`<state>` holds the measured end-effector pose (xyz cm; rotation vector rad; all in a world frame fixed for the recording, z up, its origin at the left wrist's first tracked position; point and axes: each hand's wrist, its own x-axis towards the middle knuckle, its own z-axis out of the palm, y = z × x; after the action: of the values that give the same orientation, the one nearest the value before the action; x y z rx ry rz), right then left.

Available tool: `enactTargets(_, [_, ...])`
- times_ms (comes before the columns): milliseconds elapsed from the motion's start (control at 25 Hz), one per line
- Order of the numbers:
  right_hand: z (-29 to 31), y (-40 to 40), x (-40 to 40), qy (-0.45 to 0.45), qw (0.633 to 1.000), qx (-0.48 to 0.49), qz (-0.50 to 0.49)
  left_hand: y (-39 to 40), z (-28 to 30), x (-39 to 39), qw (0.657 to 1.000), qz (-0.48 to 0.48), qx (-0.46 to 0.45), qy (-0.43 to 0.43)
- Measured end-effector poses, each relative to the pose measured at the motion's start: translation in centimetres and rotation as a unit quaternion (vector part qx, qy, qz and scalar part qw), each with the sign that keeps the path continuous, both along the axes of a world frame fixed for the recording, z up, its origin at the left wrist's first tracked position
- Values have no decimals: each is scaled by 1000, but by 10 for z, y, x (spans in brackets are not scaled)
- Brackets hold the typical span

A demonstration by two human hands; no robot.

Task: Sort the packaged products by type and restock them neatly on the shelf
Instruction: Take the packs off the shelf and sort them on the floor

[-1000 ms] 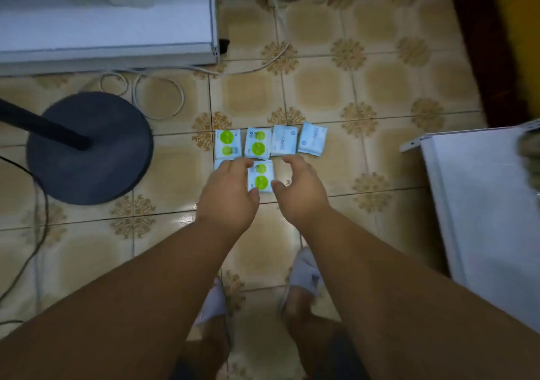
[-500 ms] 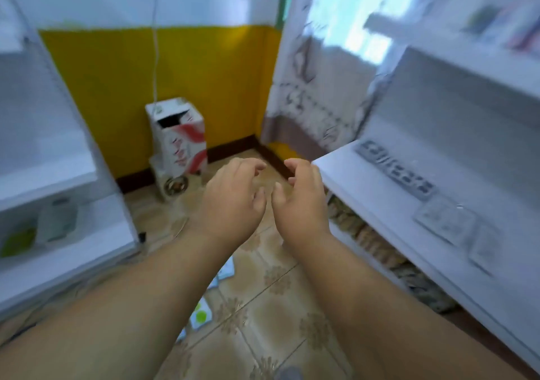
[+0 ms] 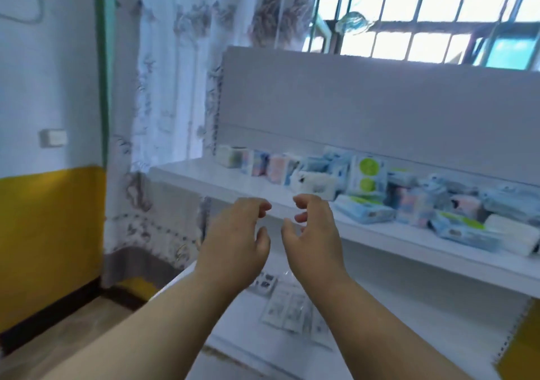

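Both hands, left [image 3: 236,242] and right [image 3: 314,238], hover empty with fingers loosely curled before the white shelf [image 3: 222,179]; packets [image 3: 365,186] are heaped toward its right end, curtained window [image 3: 423,23] behind.

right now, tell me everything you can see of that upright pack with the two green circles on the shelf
The white pack with two green circles stands upright on the upper white shelf, its printed face toward the camera, one circle above the other. Its wrapper looks like soft glossy plastic, and it appears sealed. It rises above the jumble of pale blue packs around it and seems to lean against those behind it. A flat blue pack with a green stripe lies right in front of its base. Neither hand touches it. The image is blurred, so the print cannot be read.
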<state>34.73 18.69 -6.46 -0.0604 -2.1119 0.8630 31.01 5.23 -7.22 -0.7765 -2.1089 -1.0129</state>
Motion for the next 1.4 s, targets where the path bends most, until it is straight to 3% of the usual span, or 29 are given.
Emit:
enactTargets(240, [18, 55, -43, -5, 999, 9, -41, 66, 21, -61, 998, -62, 6, -4])
enactTargets(360, [27, 87, -70, -11, 990, 66, -121, 93, 32, -104, 994, -112, -17, 12])
enactTargets(440, [32, 120, -82, -85, 958, 124, -245, 120, 43, -129, 985, -161, -56, 4])
enactTargets(520, [32, 149, -87, -234, 893, 171, -344, 149, 53, -145, 976, -198, -80, -27])
enactTargets(560, [32, 160, -88, -298, 866, 172, -364, 164, 58, -150, 971, -218, -85, -51])
enactTargets(640, [30, 174, -95, -342, 852, 136, -372, 190, 59, -158, 957, -249, -105, -102])
enactTargets(760, [27, 181, -104, -283, 882, 99, -362, 223, 51, -169, 944, -249, -131, -171])
enactTargets(960, [32, 180, -101, -128, 940, -25, -316, 247, 51, -179, 931, -241, -51, -270])
enactTargets(1080, [36, 201, -108, -49, 924, -175, -337, 246, 48, -178, 919, -249, 17, -306])
enactTargets(1200, [45, 220, -126, -86, 906, -238, -339, 245, 47, -170, 916, -242, 41, -317])
enactTargets(1400, [56, 226, -147, -42, 879, -412, -235, 241, 47, -166, 919, -234, 70, -310])
